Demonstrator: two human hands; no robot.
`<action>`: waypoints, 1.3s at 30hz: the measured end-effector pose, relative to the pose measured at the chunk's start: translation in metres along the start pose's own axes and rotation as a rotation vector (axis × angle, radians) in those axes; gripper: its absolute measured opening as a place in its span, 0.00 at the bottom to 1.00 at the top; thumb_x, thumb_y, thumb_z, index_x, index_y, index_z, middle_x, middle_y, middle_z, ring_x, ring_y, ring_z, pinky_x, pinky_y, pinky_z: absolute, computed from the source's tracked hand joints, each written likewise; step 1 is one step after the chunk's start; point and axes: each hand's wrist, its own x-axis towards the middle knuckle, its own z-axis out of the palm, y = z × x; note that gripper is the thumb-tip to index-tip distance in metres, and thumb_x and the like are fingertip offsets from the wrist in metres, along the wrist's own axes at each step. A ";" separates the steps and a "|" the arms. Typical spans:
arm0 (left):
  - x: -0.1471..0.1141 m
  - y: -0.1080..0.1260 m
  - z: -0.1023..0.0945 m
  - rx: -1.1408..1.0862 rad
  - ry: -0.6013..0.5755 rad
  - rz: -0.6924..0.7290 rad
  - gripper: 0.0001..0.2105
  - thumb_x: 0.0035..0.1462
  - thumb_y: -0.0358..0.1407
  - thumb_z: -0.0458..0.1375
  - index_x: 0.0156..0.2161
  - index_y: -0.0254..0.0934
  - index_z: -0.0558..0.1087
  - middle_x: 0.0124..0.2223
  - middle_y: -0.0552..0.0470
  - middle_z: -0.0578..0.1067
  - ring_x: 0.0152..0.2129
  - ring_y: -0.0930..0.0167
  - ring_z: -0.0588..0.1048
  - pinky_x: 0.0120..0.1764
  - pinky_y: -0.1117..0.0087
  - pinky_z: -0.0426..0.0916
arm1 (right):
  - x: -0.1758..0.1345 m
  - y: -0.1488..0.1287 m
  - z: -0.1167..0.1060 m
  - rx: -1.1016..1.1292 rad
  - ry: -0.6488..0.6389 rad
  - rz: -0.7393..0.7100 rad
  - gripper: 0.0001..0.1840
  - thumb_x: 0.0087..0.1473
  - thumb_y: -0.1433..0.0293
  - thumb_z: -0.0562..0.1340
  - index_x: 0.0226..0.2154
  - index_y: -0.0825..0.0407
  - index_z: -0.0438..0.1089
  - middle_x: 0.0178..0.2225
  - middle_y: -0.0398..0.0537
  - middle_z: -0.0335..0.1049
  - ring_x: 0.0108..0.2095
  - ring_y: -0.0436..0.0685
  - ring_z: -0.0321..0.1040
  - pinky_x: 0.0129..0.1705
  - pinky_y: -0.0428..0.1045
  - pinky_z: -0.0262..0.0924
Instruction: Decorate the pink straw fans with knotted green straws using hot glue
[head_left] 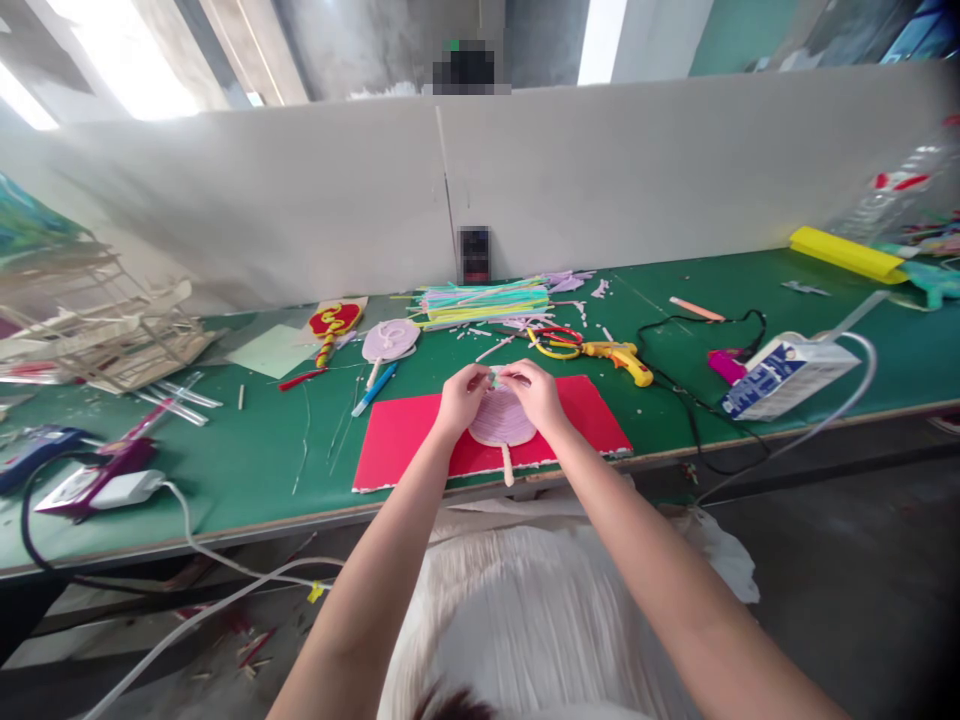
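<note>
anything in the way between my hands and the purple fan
Nothing visible blocks them: the left hand and right hand are at the far edge of the fan, a small green bit showing between them. The glue gun lies off to the right, clear.

Arms (379, 545) outstretched, fingers (523, 371) curled, close together

Looks like a craft workshop, judging by the green bench (247, 460) under a red board (405, 430) and the partition (300, 210) behind it. Has coloured stems (484, 303) heaped beyond the board, plus scissors (576, 340) and a glue gun (619, 356) beyond its right half. Also includes lilac discs (504, 420) on the board and beyond its left end, and a power strip (75, 490) well left of it.
</note>
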 end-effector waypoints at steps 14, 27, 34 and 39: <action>0.001 0.003 -0.001 -0.027 -0.039 -0.019 0.05 0.54 0.35 0.52 0.33 0.36 0.69 0.27 0.54 0.73 0.25 0.73 0.72 0.32 0.73 0.66 | 0.000 0.003 0.000 -0.028 -0.025 -0.022 0.09 0.52 0.62 0.59 0.28 0.50 0.68 0.30 0.46 0.67 0.33 0.53 0.66 0.38 0.49 0.63; 0.000 0.007 -0.002 -0.057 -0.033 -0.036 0.04 0.53 0.34 0.53 0.31 0.35 0.69 0.27 0.54 0.72 0.25 0.73 0.72 0.32 0.73 0.66 | 0.000 0.001 0.000 0.011 -0.036 0.003 0.09 0.51 0.62 0.60 0.26 0.51 0.68 0.29 0.46 0.66 0.33 0.53 0.66 0.36 0.49 0.63; 0.002 0.000 -0.001 -0.086 -0.006 -0.044 0.05 0.53 0.34 0.53 0.32 0.36 0.69 0.27 0.54 0.72 0.24 0.74 0.71 0.32 0.73 0.66 | 0.000 -0.001 0.001 0.053 -0.026 0.084 0.11 0.48 0.59 0.62 0.28 0.50 0.69 0.30 0.47 0.69 0.34 0.54 0.68 0.37 0.49 0.64; 0.004 -0.005 -0.001 -0.166 0.037 -0.082 0.06 0.52 0.37 0.54 0.32 0.35 0.69 0.26 0.55 0.72 0.24 0.74 0.72 0.31 0.73 0.66 | 0.001 0.001 0.002 0.106 -0.015 0.204 0.13 0.47 0.61 0.63 0.34 0.51 0.69 0.35 0.48 0.73 0.38 0.55 0.69 0.40 0.50 0.63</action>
